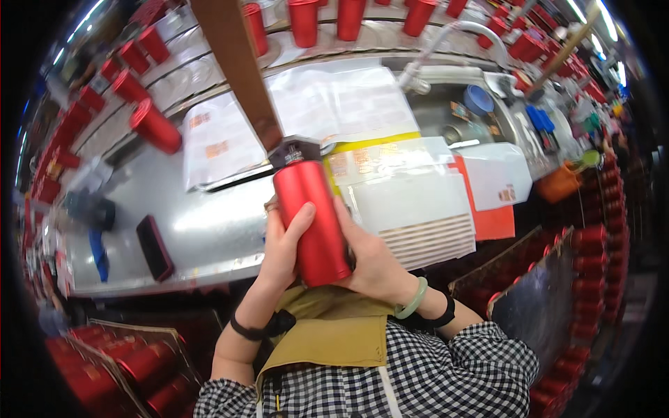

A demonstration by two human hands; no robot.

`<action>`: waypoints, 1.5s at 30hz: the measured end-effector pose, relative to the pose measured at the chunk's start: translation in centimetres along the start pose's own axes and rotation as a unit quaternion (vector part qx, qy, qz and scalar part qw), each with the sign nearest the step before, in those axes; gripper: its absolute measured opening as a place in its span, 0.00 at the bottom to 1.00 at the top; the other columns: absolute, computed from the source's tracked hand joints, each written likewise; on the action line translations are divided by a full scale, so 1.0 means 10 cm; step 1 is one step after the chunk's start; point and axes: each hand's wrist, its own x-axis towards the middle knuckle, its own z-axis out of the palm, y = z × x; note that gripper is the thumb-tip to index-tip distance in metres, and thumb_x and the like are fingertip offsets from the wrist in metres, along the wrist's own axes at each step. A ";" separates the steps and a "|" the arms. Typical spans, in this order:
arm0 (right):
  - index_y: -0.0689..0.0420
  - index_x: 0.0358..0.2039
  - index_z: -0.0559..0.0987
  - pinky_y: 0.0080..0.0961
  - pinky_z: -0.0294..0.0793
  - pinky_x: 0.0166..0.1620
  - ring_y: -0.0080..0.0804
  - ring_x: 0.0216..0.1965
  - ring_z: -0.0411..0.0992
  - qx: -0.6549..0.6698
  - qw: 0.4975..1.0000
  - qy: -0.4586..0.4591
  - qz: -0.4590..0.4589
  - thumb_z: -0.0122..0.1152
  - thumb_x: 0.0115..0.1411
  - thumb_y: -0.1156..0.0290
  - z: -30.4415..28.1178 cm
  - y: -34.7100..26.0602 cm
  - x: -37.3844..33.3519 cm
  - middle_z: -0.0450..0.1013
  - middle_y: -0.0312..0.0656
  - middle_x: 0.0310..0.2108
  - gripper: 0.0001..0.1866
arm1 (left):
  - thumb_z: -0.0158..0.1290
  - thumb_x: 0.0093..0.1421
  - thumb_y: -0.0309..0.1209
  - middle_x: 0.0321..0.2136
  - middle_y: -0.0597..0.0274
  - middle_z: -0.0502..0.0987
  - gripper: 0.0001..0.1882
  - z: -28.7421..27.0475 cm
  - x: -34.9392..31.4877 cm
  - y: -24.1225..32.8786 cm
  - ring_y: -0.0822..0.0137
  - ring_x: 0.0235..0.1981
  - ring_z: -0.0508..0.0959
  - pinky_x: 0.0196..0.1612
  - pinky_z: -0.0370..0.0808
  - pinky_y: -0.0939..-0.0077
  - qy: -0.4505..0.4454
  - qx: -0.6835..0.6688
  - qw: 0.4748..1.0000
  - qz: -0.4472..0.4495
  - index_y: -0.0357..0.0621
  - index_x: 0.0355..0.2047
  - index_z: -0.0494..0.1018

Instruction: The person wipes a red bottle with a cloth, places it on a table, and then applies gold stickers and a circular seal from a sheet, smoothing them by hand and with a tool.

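A red metal tumbler (311,219) with a dark, angular piece (295,150) at its far end is held in front of my body, tilted slightly to the left. My left hand (282,244) wraps its left side, with the thumb lying along the front. On the other side my right hand (376,261) grips the tumbler near its lower end; some of those fingers are hidden behind it. Beyond it on the metal table lie printed sheets (369,104), and to its right a stack of white sheets (411,198).
A phone (155,247) and a blue strip (98,255) lie on the metal table (209,223) at left. A sink (446,97) with a white faucet is at far right. Red tumblers (155,125) line the back. A brown post (237,63) rises ahead. Crates (132,362) of red tumblers flank me.
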 end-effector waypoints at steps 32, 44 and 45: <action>0.59 0.58 0.78 0.24 0.71 0.34 0.26 0.27 0.67 -0.126 0.988 -0.073 0.051 0.68 0.61 0.72 -0.75 0.00 0.73 0.79 0.45 0.40 0.23 | 0.55 0.66 0.45 0.54 0.36 0.75 0.33 -1.50 1.66 0.41 0.43 0.61 0.72 0.70 0.58 0.43 0.001 0.676 0.705 0.216 0.29 0.60 0.67; 0.63 0.40 0.82 0.40 0.77 0.45 0.47 0.40 0.80 -0.249 0.928 -0.198 -0.195 0.67 0.59 0.66 0.07 1.01 3.19 0.81 0.52 0.36 0.14 | 0.61 0.59 0.41 0.63 0.46 0.71 0.30 -2.05 2.24 0.82 0.51 0.68 0.66 0.71 0.58 0.50 0.114 0.852 0.486 0.158 0.35 0.56 0.73; 0.62 0.40 0.83 0.39 0.77 0.45 0.48 0.40 0.80 -0.274 0.921 -0.213 -0.176 0.69 0.57 0.65 0.19 0.96 3.28 0.81 0.51 0.37 0.15 | 0.61 0.59 0.41 0.63 0.46 0.71 0.30 -2.08 2.22 0.86 0.51 0.68 0.66 0.71 0.58 0.50 0.121 0.852 0.484 0.156 0.35 0.56 0.73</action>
